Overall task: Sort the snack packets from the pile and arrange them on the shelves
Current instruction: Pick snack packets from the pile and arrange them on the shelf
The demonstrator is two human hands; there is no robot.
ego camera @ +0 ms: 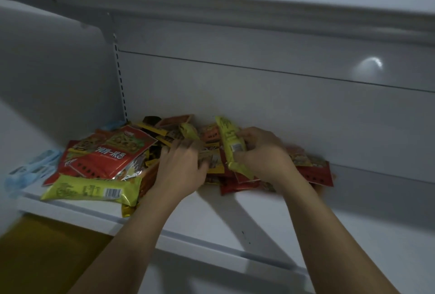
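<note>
**Both hands in the pile, one packet up**

We're on the white shelf [211,218], and the pile of snack packets [164,143] sits heaped against the back panel [259,96], toward the left end. The left hand [181,164] lies on the middle of the heap, fingers stretched forward and pressing flat on the packets. The right hand [261,152] is curled round the tilted yellow-green packet [229,147], thumb and fingers gripping its lower half, its top end standing clear above the heap.

Left of the left hand, a big red packet [110,154] lies on top of the pile. In front of it a flat yellow-green packet [91,191] rests lengthwise at the shelf's front edge, barcode facing up. Pale blue packets [30,169] lie at the far left. Under and beyond the right hand, dark red packets [313,171] fan out on the shelf. The small packets in the middle are too blurred to tell apart; orange, yellow and brown are all that shows.
</note>
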